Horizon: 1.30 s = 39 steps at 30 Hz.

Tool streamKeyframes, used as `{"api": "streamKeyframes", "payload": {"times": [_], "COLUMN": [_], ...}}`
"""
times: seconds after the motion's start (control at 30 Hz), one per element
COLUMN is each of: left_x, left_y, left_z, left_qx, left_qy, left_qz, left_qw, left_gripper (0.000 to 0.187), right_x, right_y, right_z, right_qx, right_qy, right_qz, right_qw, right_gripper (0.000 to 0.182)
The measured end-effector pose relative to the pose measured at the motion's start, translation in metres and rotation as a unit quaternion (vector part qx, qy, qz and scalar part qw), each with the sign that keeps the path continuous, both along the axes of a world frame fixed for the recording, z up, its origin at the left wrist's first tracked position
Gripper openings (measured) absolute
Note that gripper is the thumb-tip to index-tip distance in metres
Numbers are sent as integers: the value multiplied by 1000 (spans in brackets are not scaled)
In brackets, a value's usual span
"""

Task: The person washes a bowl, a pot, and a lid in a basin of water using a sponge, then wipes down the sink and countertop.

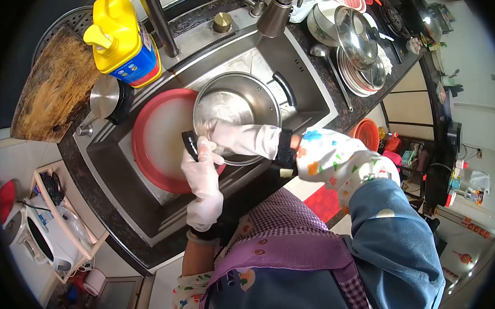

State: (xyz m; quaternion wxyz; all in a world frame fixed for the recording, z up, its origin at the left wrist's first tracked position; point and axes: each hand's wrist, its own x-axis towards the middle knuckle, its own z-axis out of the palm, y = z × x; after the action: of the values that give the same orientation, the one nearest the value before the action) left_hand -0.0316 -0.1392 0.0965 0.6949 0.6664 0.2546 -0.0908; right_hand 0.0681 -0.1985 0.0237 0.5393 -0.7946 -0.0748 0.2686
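A stainless steel pot [259, 106] is tilted in the sink, its open mouth facing me. My left hand [202, 165], in a whitish translucent glove, is closed on the pot's near black handle [189, 144]. Inside the pot, against its wall, is my right hand [224, 136], also gloved. Its fingers are smeared by motion, and I cannot see whether they hold anything. Left of the pot and partly under it, a red basin [141, 140] holds cloudy whitish water. The pot's other black handle [284, 89] points to the right.
The sink [124, 200] has a dark faucet [159, 25] behind it. A yellow jug with a pump [121, 41], a worn wooden board [53, 86] and a metal lid [104, 97] stand at left. Stacked plates [351, 73], a ladle [333, 71] and a glass lid [355, 34] lie at right.
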Motion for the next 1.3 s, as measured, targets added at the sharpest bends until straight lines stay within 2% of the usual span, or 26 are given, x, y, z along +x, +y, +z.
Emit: {"api": "streamKeyframes", "payload": {"times": [0.17, 0.2, 0.27, 0.33, 0.4, 0.43, 0.47, 0.53, 0.57, 0.6, 0.63, 0.7, 0.77, 0.8, 0.87, 0.9, 0.93, 0.97, 1.0, 1.03, 1.07, 1.1, 1.13, 1.17, 1.2, 1.3], "left_x": [-1, -2, -5, -5, -5, -6, -9, -9, -8, -7, -7, -7, -8, -7, -2, 1, 6, 8, 10, 11, 12, 12, 12, 15, 19, 34], "left_y": [-8, -9, -7, -7, -8, -10, -12, -13, -14, -15, -16, -14, -16, -18, -11, -6, -5, -5, -7, -9, -11, -11, -8, -5, -3, 8], "left_z": [10, 9, 7, 5, 1, -3, -8, -11, -11, -11, -10, -4, -3, -3, -4, -4, -3, 0, 0, 1, 2, -1, -8, -7, -4, 16], "left_qx": [-15, -16, -7, -11, -14, -18, -32, -47, -30, -13, -12, -34, -31, -34, -34, -12, 6, 27, 25, 18, 11, 11, 21, 30, 30, -28], "left_qy": [32, 30, 13, 18, -12, -11, -35, -59, -48, -36, -35, -9, -6, -3, -23, -2, 16, 13, 11, -7, -27, -30, -61, -92, -94, 0], "left_qz": [-9, -8, -8, -5, 15, 17, 14, 11, -8, -27, -31, -40, -31, -17, 2, 2, 2, -5, -7, -7, -6, -6, -4, -3, -3, 34], "left_qw": [999, 999, 1000, 1000, 1000, 1000, 999, 997, 998, 999, 999, 999, 999, 999, 999, 1000, 1000, 1000, 1000, 1000, 1000, 999, 998, 995, 995, 999], "left_gripper": [17, 17, 16, 16, 17, 17, 18, 18, 19, 20, 20, 20, 19, 19, 15, 15, 14, 14, 14, 14, 14, 14, 18, 22, 22, 21], "right_x": [-21, -7, 22, 28, 3, -9, -27, -54, -68, -75, -72, -47, -12, 1, 0, -12, -33, -50, -52, -65, -70, -66, -75, -79, -83, -85], "right_y": [-52, -59, -75, -93, -114, -116, -126, -105, -96, -71, -70, -71, -80, -86, -126, -127, -125, -123, -104, -122, -110, -100, -100, -94, -92, -105], "right_z": [38, 28, 1, -39, -62, -61, -93, 20, 15, 5, -2, -11, -19, -22, -57, -60, -62, -31, 5, -49, -18, 26, 11, 10, 10, 89], "right_qx": [-52, -150, -334, -298, -425, -497, -482, -199, -84, 111, 113, -133, -372, -483, -371, -418, -447, -547, -566, -380, -128, -89, -88, 113, 306, -5], "right_qy": [85, -2, -176, -277, -235, -203, -142, 61, 40, 124, 125, -10, -147, -210, -425, -353, -270, -260, -109, -178, 23, 78, 73, 178, 275, 137], "right_qz": [55, 117, 228, 134, 98, 170, 214, 289, 273, 110, 106, 156, 188, 201, 178, 178, 69, 276, 494, 573, 360, 297, 296, 205, 103, 126], "right_qw": [993, 982, 897, 904, 869, 826, 838, 935, 958, 980, 980, 979, 897, 826, 806, 818, 850, 747, 651, 704, 924, 947, 948, 956, 906, 982], "right_gripper": [26, 26, 26, 28, 25, 22, 27, 26, 26, 23, 23, 19, 18, 19, 26, 30, 34, 33, 35, 38, 43, 46, 46, 51, 57, 65]}}
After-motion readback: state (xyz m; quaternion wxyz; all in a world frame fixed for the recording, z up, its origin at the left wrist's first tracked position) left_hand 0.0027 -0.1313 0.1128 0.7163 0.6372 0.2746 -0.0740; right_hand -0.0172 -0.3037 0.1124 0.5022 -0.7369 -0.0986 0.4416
